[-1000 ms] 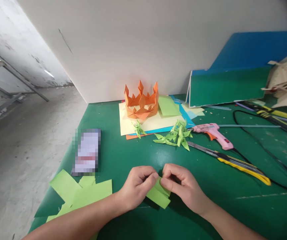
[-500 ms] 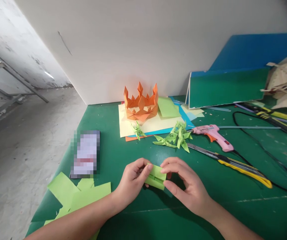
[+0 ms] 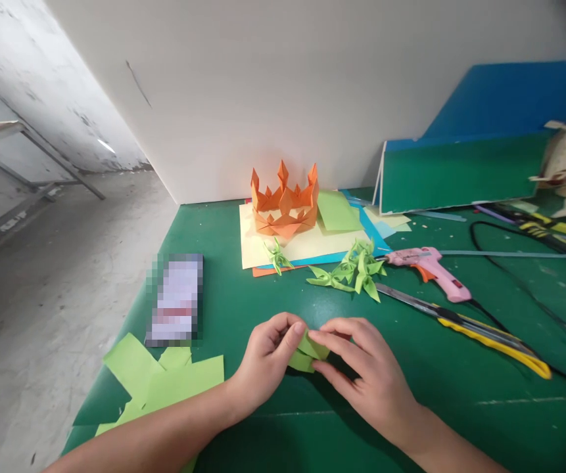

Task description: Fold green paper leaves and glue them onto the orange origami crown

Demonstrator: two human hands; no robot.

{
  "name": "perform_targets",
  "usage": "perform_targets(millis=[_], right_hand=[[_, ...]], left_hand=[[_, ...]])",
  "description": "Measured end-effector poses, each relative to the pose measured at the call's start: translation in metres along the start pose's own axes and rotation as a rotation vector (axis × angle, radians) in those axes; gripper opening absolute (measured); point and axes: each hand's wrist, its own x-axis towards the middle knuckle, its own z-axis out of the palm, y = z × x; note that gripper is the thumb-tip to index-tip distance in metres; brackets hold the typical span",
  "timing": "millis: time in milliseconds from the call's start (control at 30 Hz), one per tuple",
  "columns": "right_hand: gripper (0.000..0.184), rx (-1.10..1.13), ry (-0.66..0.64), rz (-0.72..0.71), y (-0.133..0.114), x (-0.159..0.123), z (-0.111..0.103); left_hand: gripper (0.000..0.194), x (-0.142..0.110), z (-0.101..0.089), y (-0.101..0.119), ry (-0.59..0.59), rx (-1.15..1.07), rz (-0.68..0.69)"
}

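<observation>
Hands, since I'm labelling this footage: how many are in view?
2, both low centre: the left hand holds the folded green paper; the right hand touches its right side. Some fingers are hidden.

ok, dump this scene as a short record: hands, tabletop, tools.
Left grip: pinching folded green paper
Right grip: thumb and fingers on that paper's right side
Far side: orange paper crown, upright on stacked sheets
Left side: phone, screen pixelated; loose green sheets
Right side: pink glue gun; yellow-handled tool, metal end beside folded green pieces
Surface: green table
</observation>
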Motion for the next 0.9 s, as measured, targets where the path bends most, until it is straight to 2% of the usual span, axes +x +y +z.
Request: perform_targets(millis=[67, 200, 333, 500, 600, 667, 767, 900], right_hand=[[0.043, 0.019, 0.011, -0.002, 0.000, 0.001, -0.001], [0.041, 0.060, 0.066, -0.002, 0.000, 0.004, -0.004], [0.034, 0.124, 0.131, 0.078, 0.002, 0.004, -0.007], [0.024, 0.197, 0.190, 0.339, 0.007, 0.001, -0.007], [0.028, 0.313, 0.192, 0.469, 0.009, -0.001, -0.004], [0.032, 0.388, 0.166, 0.495, 0.010, -0.002, -0.002], [0.039, 0.462, 0.073, 0.493, 0.010, -0.001, 0.000], [0.042, 0.504, -0.012, 0.495, 0.007, -0.001, -0.002]], left_hand=[[0.035, -0.001, 0.000, 0.001, -0.027, -0.025, -0.010], [0.030, -0.006, 0.001, 0.001, -0.167, -0.104, -0.021], [0.033, -0.009, 0.003, -0.004, -0.258, -0.134, -0.079], [0.031, -0.005, 0.004, -0.008, -0.230, -0.219, -0.058], [0.030, -0.002, 0.002, -0.012, -0.145, -0.250, 0.011], [0.024, -0.001, 0.000, -0.014, -0.105, -0.179, 0.037], [0.020, -0.001, -0.004, -0.014, -0.112, -0.012, 0.038], [0.027, -0.001, -0.009, -0.010, -0.159, 0.144, 0.184]])
